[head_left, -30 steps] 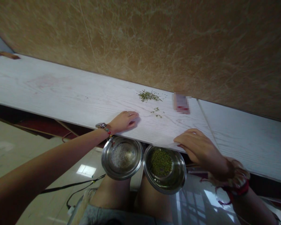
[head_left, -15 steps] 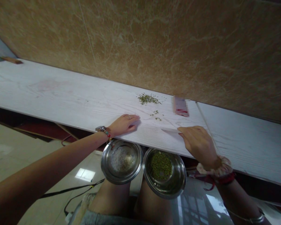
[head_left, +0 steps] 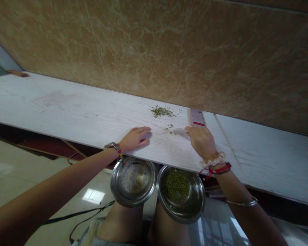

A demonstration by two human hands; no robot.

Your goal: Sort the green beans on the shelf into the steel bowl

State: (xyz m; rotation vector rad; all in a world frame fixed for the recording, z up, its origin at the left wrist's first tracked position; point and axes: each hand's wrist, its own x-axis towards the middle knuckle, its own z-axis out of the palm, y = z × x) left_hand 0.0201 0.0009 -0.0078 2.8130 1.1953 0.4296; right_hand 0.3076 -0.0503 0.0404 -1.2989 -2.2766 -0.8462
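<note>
My left hand [head_left: 135,138] rests on the white board [head_left: 74,126], fingers stretched to the right and holding nothing. Between the fingertips of my right hand [head_left: 202,141] is a thin, pale, flat piece [head_left: 181,131], its tip beside a few loose green beans [head_left: 170,126]. Its exact kind is not clear. Farther back lies a spread-out heap of small green beans [head_left: 161,111]. Below the board edge, a metal bowl [head_left: 114,186] with white grains [head_left: 133,179] stands on the left. On the right, another metal bowl [head_left: 200,201] contains green beans [head_left: 176,184].
A phone [head_left: 197,117] with a lit screen lies against the brown marbled wall [head_left: 143,44]. The bowls sit over my knees, close under the board's front edge. A small wooden piece [head_left: 17,73] lies at the far left end.
My right hand has moved left and away from me, bringing the pale piece to the few loose beans. My left hand stays nearly where it was. The view has tilted slightly.
</note>
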